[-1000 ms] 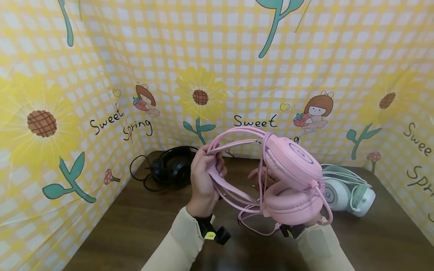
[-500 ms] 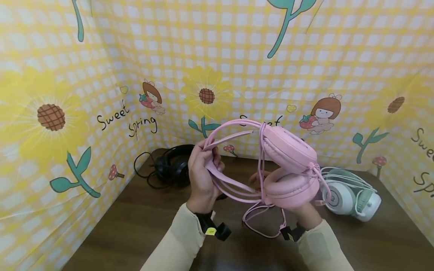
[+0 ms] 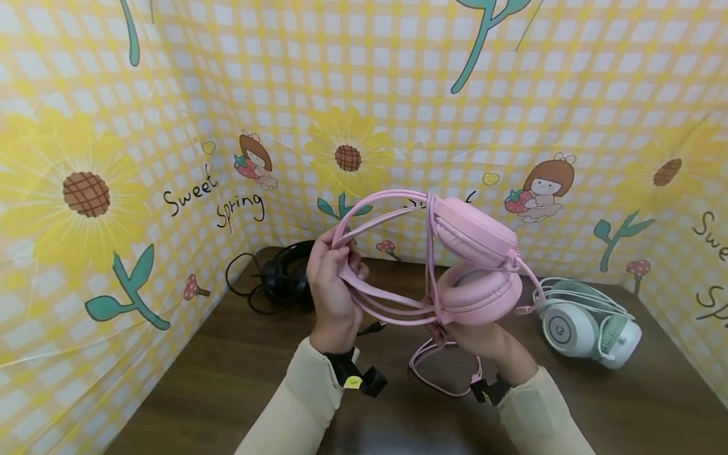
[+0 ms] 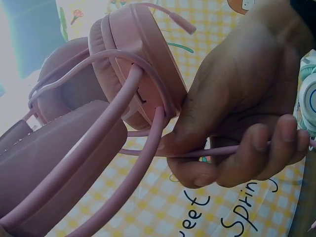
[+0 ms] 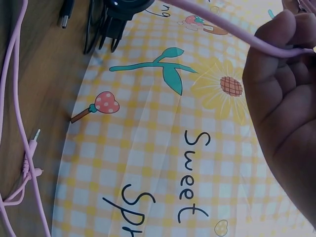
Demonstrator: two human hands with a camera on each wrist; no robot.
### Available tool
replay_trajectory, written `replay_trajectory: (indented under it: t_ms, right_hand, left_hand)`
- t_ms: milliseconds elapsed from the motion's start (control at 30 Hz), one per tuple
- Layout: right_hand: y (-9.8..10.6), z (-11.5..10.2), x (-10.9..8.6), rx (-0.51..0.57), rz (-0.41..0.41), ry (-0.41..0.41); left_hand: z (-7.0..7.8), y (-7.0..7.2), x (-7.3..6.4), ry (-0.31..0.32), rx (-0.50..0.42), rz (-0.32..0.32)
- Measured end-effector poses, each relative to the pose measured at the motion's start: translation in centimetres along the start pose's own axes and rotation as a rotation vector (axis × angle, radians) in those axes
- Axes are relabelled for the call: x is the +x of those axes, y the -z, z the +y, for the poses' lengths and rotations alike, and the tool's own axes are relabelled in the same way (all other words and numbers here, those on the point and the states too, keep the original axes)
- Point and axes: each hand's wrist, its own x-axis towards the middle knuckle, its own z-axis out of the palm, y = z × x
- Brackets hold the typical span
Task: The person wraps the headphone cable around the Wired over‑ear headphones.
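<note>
My left hand [image 3: 334, 287] grips the headband of a pink headset [image 3: 476, 235], which is held up over the table with its ear cups to the right. Pink cable is wound round the headset beside the cups, and a small microphone boom [image 4: 181, 22] sticks out from one cup. Under the lower cup is my right hand [image 3: 483, 344]. In the left wrist view, its thumb and index finger pinch a strand of pink cable [image 4: 224, 150]. A loop of that cable [image 3: 418, 374] hangs below, with a plug [image 5: 33, 143] visible in the right wrist view.
Black headphones [image 3: 281, 281] with a loose cord lie at the back left of the brown table [image 3: 227, 385]. A white and green headset [image 3: 574, 328] wrapped in its cable lies at the right. A yellow checked cloth [image 3: 421, 139] encloses the back and sides.
The pink headset has moved left and up in the head view. My right hand, mostly hidden behind the cups before, now shows below the lower cup at the cable. My left hand keeps its grip.
</note>
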Motion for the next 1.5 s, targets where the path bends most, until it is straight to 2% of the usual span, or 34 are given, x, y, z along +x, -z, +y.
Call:
replay_trajectory:
  t_ms: [200, 333, 500, 633, 767, 1000, 1167, 1367, 1500]
  right_hand:
    - [-0.2, -0.3, 0.3, -0.028, -0.007, -0.045]
    - [-0.2, 0.3, -0.1, -0.069, -0.007, -0.073]
    - [0.0, 1.7, -0.7, -0.163, 0.009, -0.175]
    - [0.1, 2.4, -1.1, -0.163, 0.009, -0.252]
    - [0.1, 2.5, -1.1, -0.142, 0.011, -0.29]
    - [0.0, 1.9, -0.8, -0.244, -0.039, -0.438]
    - [0.0, 1.8, -0.7, -0.239, -0.07, -0.431]
    - [0.1, 1.6, -0.8, -0.234, -0.11, -0.49]
    - [0.2, 1.8, -0.8, -0.243, -0.139, -0.496]
  left_hand:
    - [0.0, 0.2, 0.0, -0.005, -0.005, 0.011]
    - [0.0, 0.3, 0.0, -0.004, -0.001, 0.016]
    - [0.2, 0.3, 0.2, -0.037, 0.019, 0.027]
    - [0.2, 0.3, 0.2, -0.057, 0.036, 0.029]
    - [0.2, 0.3, 0.2, -0.085, 0.051, 0.03]
    - [0.5, 0.3, 0.3, -0.165, 0.078, 0.04]
    - [0.8, 0.3, 0.5, -0.188, 0.095, 0.062]
    - [0.9, 0.5, 0.8, -0.227, 0.15, 0.079]
    - [0.7, 0.7, 0.9, -0.24, 0.186, 0.083]
